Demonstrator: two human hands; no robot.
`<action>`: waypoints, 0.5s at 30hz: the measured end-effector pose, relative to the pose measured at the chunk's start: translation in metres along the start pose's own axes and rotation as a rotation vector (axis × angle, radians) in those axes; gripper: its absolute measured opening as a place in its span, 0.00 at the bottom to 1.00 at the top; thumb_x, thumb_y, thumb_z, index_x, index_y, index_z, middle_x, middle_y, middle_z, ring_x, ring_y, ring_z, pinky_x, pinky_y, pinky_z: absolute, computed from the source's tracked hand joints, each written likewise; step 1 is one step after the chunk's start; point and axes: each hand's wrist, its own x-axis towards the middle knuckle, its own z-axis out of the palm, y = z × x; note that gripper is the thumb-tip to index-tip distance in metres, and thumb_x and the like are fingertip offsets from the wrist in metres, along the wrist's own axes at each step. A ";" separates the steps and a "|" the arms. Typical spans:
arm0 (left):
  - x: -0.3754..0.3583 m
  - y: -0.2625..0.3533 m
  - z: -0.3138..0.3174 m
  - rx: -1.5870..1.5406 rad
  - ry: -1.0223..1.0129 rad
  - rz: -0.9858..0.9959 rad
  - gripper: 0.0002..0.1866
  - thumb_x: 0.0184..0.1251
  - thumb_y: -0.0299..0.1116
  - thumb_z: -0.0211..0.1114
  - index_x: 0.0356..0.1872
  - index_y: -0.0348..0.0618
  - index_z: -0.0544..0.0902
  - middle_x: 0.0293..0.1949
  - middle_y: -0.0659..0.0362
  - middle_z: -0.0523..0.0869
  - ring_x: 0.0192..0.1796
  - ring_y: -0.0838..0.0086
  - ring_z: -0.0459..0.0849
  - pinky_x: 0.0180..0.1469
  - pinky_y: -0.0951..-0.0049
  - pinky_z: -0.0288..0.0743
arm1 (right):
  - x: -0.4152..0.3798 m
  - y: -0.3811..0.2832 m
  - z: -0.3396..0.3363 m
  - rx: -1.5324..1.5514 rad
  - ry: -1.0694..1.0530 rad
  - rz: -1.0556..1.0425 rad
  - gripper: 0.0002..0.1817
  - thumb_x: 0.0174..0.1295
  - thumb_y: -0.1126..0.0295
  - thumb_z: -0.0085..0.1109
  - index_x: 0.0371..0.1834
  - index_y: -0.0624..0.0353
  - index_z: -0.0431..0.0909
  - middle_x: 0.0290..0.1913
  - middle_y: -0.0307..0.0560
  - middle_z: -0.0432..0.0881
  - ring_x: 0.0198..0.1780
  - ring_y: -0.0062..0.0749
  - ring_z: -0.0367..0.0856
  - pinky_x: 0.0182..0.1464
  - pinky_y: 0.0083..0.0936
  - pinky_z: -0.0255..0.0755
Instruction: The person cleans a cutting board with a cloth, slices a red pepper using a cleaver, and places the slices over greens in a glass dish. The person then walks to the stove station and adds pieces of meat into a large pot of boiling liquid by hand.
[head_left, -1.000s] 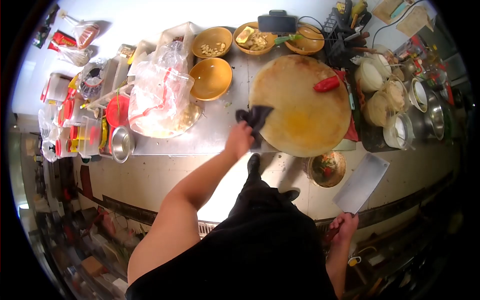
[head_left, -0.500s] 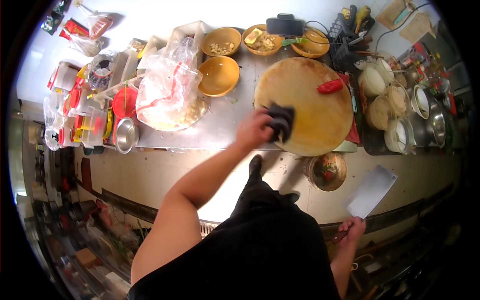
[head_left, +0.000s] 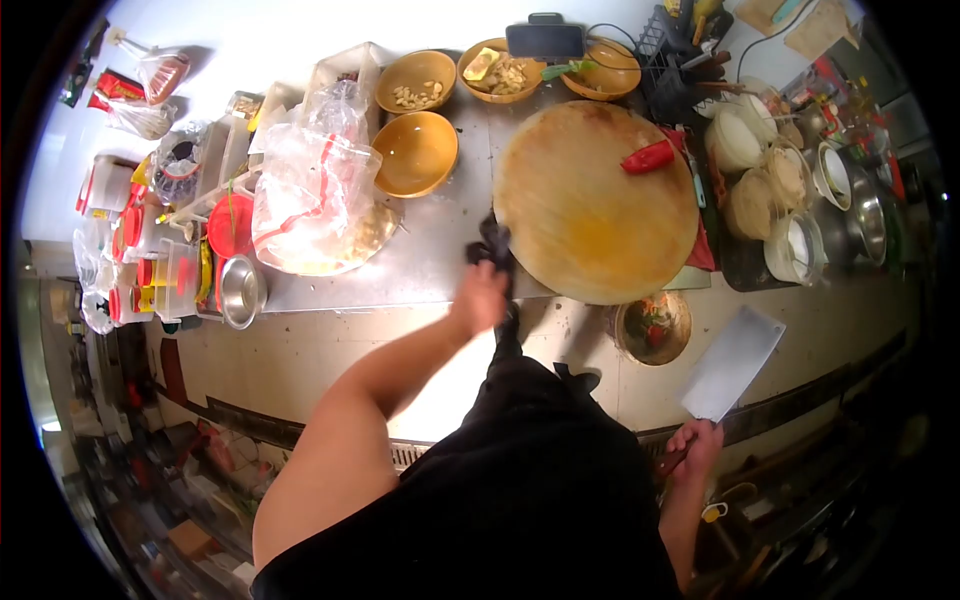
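Note:
My left hand (head_left: pixel 480 298) is closed on a dark cloth (head_left: pixel 492 243) at the front edge of the metal counter, just left of the round chopping board (head_left: pixel 570 190). A yellowish patch marks the board's middle, and a red pepper (head_left: pixel 648 157) lies near its upper right edge. My right hand (head_left: pixel 695 447) grips the handle of a cleaver (head_left: pixel 733 362), which is held low at the right, away from the counter, its wide blade pointing up and right.
Yellow bowls (head_left: pixel 418 153) stand behind and left of the board, near a phone (head_left: pixel 545 42). Plastic bags (head_left: pixel 315 195) cover a tray at the left. Tubs (head_left: pixel 735 140) crowd the right side. A waste bucket (head_left: pixel 653 328) stands below the counter's edge.
My left hand has moved the cloth off the board, left and toward me. My right hand still holds the cleaver low at the right. The view has shifted slightly.

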 end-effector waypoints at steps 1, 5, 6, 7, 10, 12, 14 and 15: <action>-0.006 0.018 0.018 -0.043 -0.009 0.117 0.19 0.49 0.32 0.62 0.45 0.40 0.78 0.45 0.43 0.74 0.47 0.47 0.74 0.49 0.52 0.73 | 0.000 0.000 -0.003 0.003 0.004 0.004 0.10 0.55 0.75 0.45 0.42 0.56 0.64 0.20 0.40 0.65 0.15 0.26 0.64 0.17 0.27 0.65; -0.003 0.121 0.046 -0.168 -0.403 0.361 0.20 0.51 0.38 0.62 0.47 0.46 0.80 0.46 0.46 0.75 0.50 0.50 0.77 0.51 0.54 0.75 | -0.001 -0.001 -0.019 -0.041 -0.020 -0.029 0.10 0.56 0.76 0.44 0.43 0.56 0.64 0.20 0.40 0.65 0.15 0.25 0.64 0.17 0.26 0.65; -0.001 0.145 0.048 -0.206 -0.397 0.372 0.20 0.52 0.39 0.61 0.48 0.48 0.81 0.48 0.47 0.75 0.50 0.50 0.77 0.52 0.55 0.75 | -0.001 -0.004 -0.023 -0.055 -0.027 -0.036 0.11 0.56 0.76 0.44 0.43 0.56 0.64 0.20 0.40 0.65 0.15 0.25 0.64 0.17 0.26 0.64; 0.001 0.167 0.048 -0.244 -0.392 0.383 0.21 0.53 0.40 0.60 0.50 0.50 0.81 0.49 0.47 0.75 0.51 0.51 0.78 0.53 0.56 0.75 | -0.001 -0.005 -0.027 -0.053 -0.018 -0.042 0.11 0.56 0.76 0.44 0.43 0.56 0.64 0.20 0.40 0.65 0.15 0.25 0.64 0.17 0.26 0.64; 0.027 0.211 0.043 -0.454 -0.413 0.232 0.21 0.55 0.40 0.58 0.50 0.49 0.82 0.50 0.44 0.77 0.50 0.51 0.79 0.53 0.56 0.75 | -0.005 -0.006 -0.040 -0.034 0.057 -0.041 0.11 0.55 0.76 0.46 0.42 0.57 0.65 0.20 0.40 0.64 0.15 0.26 0.63 0.17 0.26 0.63; 0.045 0.238 0.045 -0.557 -0.311 0.277 0.20 0.54 0.39 0.59 0.50 0.49 0.83 0.45 0.44 0.78 0.48 0.50 0.79 0.52 0.56 0.75 | -0.002 -0.003 -0.054 0.030 0.089 -0.038 0.10 0.52 0.79 0.47 0.39 0.61 0.66 0.17 0.42 0.65 0.14 0.27 0.63 0.16 0.26 0.64; 0.036 0.271 0.007 -0.683 -0.153 0.378 0.20 0.52 0.37 0.62 0.49 0.49 0.83 0.41 0.45 0.79 0.45 0.52 0.79 0.49 0.58 0.75 | -0.008 -0.010 -0.063 0.105 0.072 0.033 0.10 0.52 0.79 0.47 0.39 0.61 0.66 0.17 0.42 0.65 0.14 0.28 0.63 0.17 0.27 0.64; 0.030 0.292 -0.003 -0.689 -0.174 0.416 0.20 0.52 0.37 0.62 0.49 0.49 0.83 0.41 0.45 0.79 0.45 0.52 0.79 0.49 0.58 0.75 | -0.009 -0.008 -0.068 0.132 0.031 0.027 0.10 0.52 0.78 0.46 0.39 0.59 0.65 0.18 0.42 0.65 0.14 0.28 0.63 0.17 0.28 0.64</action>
